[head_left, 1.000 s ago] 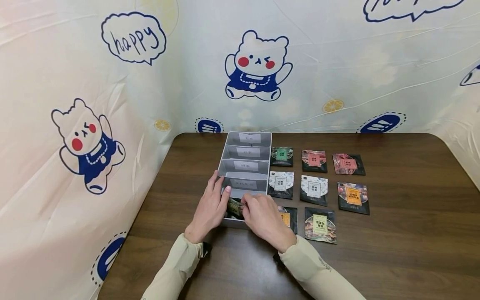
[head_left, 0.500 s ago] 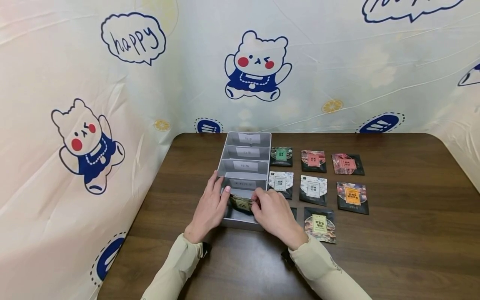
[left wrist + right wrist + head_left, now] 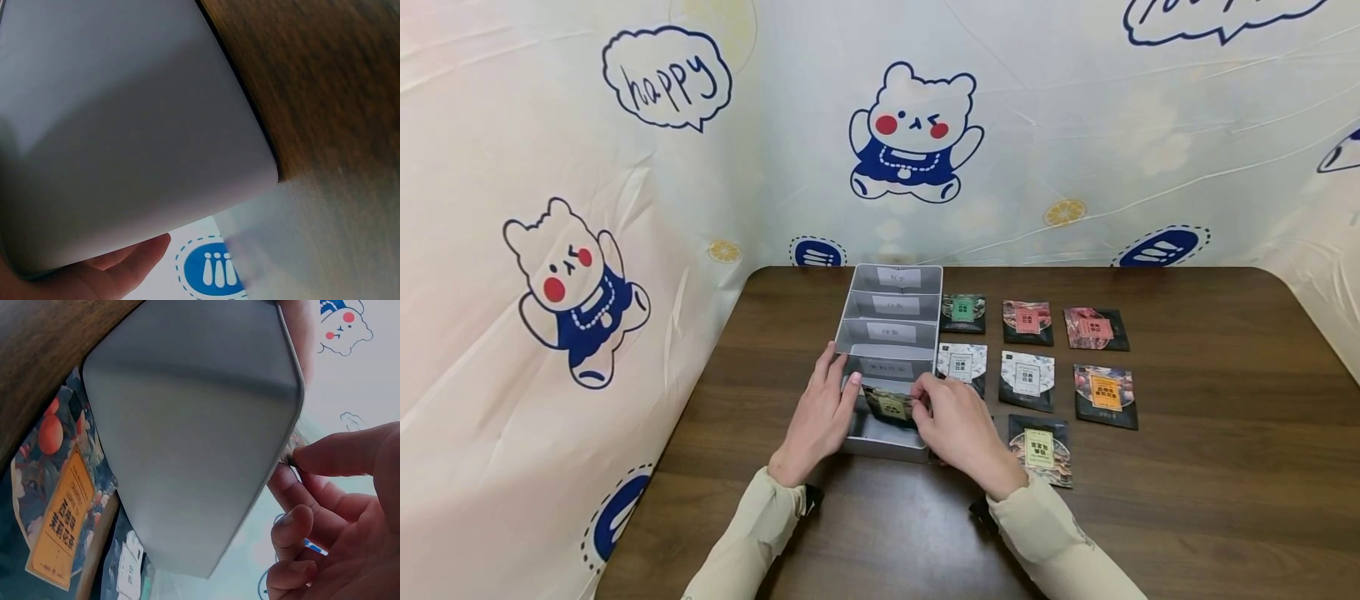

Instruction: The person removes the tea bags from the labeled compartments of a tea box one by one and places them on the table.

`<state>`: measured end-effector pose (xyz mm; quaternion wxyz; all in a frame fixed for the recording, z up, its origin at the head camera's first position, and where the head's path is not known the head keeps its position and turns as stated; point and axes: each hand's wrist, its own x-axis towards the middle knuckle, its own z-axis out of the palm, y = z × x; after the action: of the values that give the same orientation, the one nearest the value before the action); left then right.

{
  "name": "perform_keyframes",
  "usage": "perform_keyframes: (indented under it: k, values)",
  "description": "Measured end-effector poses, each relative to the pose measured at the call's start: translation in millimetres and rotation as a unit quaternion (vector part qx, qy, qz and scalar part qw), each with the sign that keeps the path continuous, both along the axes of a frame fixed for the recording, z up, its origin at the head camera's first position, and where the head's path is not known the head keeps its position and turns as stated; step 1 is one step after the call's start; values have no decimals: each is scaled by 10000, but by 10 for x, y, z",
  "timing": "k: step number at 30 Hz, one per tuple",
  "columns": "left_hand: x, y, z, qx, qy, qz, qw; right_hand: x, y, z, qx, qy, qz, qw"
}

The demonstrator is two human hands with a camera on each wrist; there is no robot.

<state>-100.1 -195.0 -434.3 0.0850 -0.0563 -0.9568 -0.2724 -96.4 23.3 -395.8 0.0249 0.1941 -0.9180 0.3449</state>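
A long grey divided box (image 3: 883,450) stands on the table, paper labels in its compartments. My left hand (image 3: 820,417) grips its left wall near the front, thumb inside the rim and fingers along the outside; in the left wrist view those fingers (image 3: 134,265) show past the wall's edge. My right hand (image 3: 958,425) pinches a dark tea sachet (image 3: 887,406) with a yellow-green label by its right edge, thumb against forefinger. The sachet stands tilted over the front compartment. In the right wrist view the box's wall (image 3: 194,456) hides most of it.
Right of the box, sachets lie in rows: green (image 3: 964,311), red (image 3: 1027,321), pink (image 3: 1095,328), two white (image 3: 1027,380), orange (image 3: 1105,395) and yellow-green (image 3: 1039,450). Another orange-labelled sachet (image 3: 59,525) lies beside the box, mostly hidden under my right hand in the head view.
My right hand has moved right, drawing the pinched sachet from low in the front compartment up and toward the right wall. My left hand and the box have stayed put.
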Motion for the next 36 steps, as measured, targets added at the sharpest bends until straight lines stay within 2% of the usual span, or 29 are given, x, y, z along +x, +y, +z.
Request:
perform_keyframes:
  k: [23, 36]
  values:
    - [-11, 12, 11, -32, -59, 63, 10000, -1, 76, 182, -280, 37, -287, 9992]
    - [-10, 6, 3, -51, -38, 40, 10000, -15, 144, 270, -787, 243, 42, 9966]
